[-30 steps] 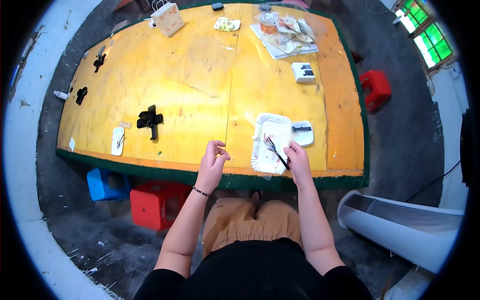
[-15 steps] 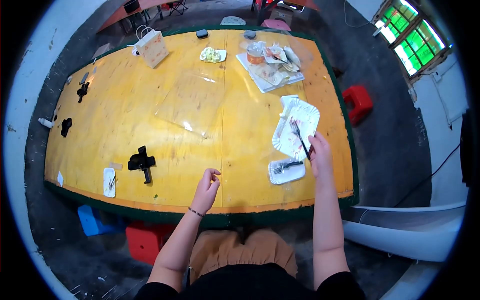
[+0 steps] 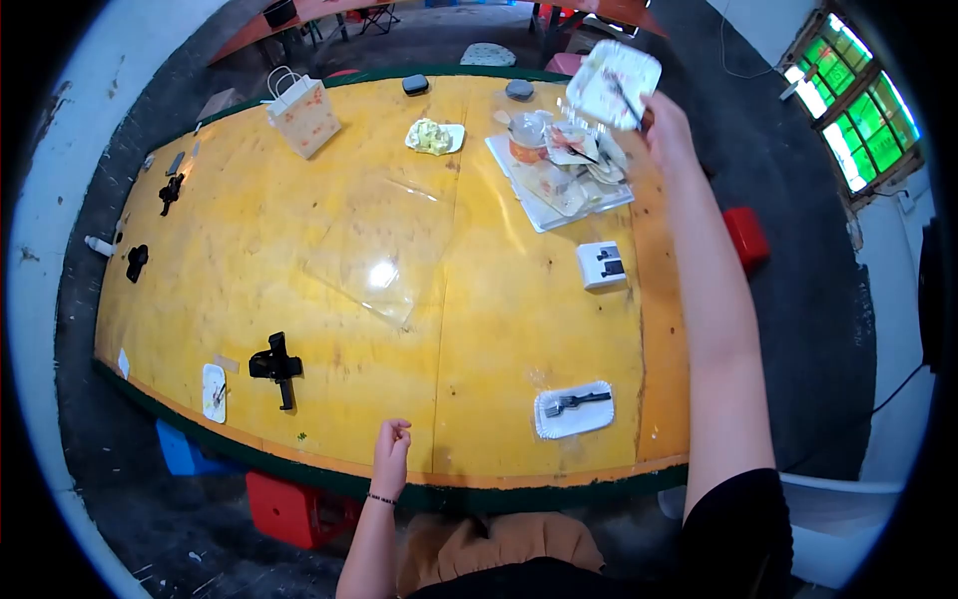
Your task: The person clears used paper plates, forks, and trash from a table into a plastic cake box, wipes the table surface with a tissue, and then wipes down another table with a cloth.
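Note:
My right hand (image 3: 667, 130) reaches to the far right of the table. It grips a white paper plate (image 3: 599, 78), smeared with food, and a dark fork (image 3: 627, 98) lies across it. Just below the plate is a pile of used plates and clear plastic (image 3: 574, 150) on a white board (image 3: 539, 213). My left hand (image 3: 392, 459) hovers over the table's front edge with its fingers loosely curled, holding nothing visible. To its right, a small white plate (image 3: 589, 420) carries black forks (image 3: 579, 401).
A white box (image 3: 599, 262) with dark marks stands right of centre. Clear plastic sheet (image 3: 374, 250) covers mid-table. Black clamp-like holders (image 3: 276, 367) lie on the left. At the back are a paper bag (image 3: 307, 122) and a plate with cream-coloured food (image 3: 431, 137). A red stool (image 3: 744, 238) stands right.
My right hand has lifted the plate and fork away from the right side and carried them up to the far pile. The white box is now uncovered. My left hand has stayed near the front edge.

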The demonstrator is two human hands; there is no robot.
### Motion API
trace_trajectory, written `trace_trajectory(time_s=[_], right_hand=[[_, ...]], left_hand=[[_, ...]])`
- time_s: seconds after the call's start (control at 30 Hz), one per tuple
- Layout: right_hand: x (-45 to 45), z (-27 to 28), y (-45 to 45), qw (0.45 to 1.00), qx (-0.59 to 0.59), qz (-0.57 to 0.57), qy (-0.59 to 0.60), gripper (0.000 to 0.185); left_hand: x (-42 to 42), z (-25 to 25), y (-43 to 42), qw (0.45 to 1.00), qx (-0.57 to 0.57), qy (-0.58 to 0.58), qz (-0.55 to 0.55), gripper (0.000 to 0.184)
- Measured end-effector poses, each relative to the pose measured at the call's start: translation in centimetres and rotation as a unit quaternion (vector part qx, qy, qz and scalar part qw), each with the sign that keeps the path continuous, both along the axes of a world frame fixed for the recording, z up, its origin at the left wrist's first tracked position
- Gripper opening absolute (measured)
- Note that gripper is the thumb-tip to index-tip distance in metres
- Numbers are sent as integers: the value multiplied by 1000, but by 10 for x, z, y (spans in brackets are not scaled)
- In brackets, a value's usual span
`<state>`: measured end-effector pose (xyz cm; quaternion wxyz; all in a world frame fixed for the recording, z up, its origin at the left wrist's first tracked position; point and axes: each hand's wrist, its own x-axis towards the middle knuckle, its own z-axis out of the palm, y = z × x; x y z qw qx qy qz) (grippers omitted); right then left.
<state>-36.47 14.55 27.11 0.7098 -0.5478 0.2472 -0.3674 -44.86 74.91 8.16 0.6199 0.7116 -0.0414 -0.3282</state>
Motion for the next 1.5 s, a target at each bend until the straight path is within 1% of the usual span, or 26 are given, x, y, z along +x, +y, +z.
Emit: trace_trajectory(time_s=[0.1, 0.13, 0.23, 0.27, 0.33, 0.37, 0.4, 0.43, 0.47, 0.5, 0.53, 0.6, 0.7, 0.77, 0.83, 0.9, 0.97, 1.0, 1.03, 1.1, 1.17, 1.23, 1.3, 1.37, 1.43, 1.5], right_hand=[[47, 20, -43, 997, -72, 2, 4, 12], [61, 23, -55, 994, -105, -13, 28, 12], [85, 14, -62, 991, -105, -62, 46, 13], [91, 4, -67, 984, -141, -72, 79, 13], [108, -47, -112, 963, -214, -87, 140, 14], [116, -82, -141, 963, -185, -115, 157, 22], [111, -81, -105, 994, 6, -88, 65, 37], [102, -93, -84, 993, 70, -67, 65, 37], [90, -110, -78, 991, 60, -50, 106, 37], [77, -124, -71, 987, 45, -35, 151, 38], [64, -134, -68, 980, 23, -26, 194, 38], [42, -145, -59, 963, -29, -16, 268, 39], [29, -138, -23, 932, -144, 10, 333, 40], [25, -134, 19, 915, -224, 47, 333, 42], [12, -131, 87, 898, -290, 94, 315, 43], [-10, -131, 166, 882, -344, 147, 286, 36], [-18, -134, 246, 891, -293, 201, 283, 30], [-19, -136, 283, 888, -272, 232, 289, 29], [-17, -140, 320, 884, -250, 261, 296, 27], [-7, -154, 399, 870, -258, 296, 297, 23], [13, -175, 479, 883, -232, 322, 249, 20], [52, -182, 562, 868, -224, 361, 258, 20], [106, -181, 636, 820, -294, 419, 257, 21], [162, -198, 697, 802, -376, 421, 196, 23], [209, -226, 746, 772, -432, 414, 214, 31], [241, -241, 785, 747, -481, 388, 243, 34]], left_hand=[[-5, 4, 7, 998, 8, 45, 35, 15], [-7, 6, 10, 998, 3, 46, 48, 15], [-12, 10, 19, 996, -1, 41, 80, 17], [-13, 11, 21, 996, 5, 34, 85, 19], [-14, 12, 24, 996, 18, 29, 85, 20], [-15, 14, 25, 995, 26, 31, 88, 20], [-18, 17, 30, 993, 38, 31, 105, 19], [-22, 4, 37, 990, 53, 38, 122, 20], [-21, 5, 38, 982, 69, 93, 148, 19], [-20, 16, 38, 983, 92, 87, 132, 20], [-22, 13, 43, 983, 108, 78, 124, 21], [-24, 17, 50, 988, 80, 63, 118, 22], [-24, 13, 62, 991, 67, 43, 105, 23], [-20, 6, 77, 992, 90, 31, 87, 26], [-9, 4, 89, 991, 110, 17, 70, 28], [8, -7, 107, 989, 124, 16, 80, 28], [33, -14, 132, 987, 136, 1, 83, 28], [47, -17, 147, 986, 136, 9, 99, 26], [64, -25, 163, 983, 128, -10, 128, 24], [99, -47, 202, 976, 112, -40, 184, 22], [141, -57, 245, 969, 88, -48, 227, 19], [184, -55, 292, 958, 89, -33, 269, 18], [221, -58, 340, 946, 102, -73, 298, 19], [254, -65, 387, 938, 118, -84, 316, 19], [279, -59, 421, 932, 103, -77, 338, 20], [295, -63, 448, 932, 126, -87, 327, 19]])
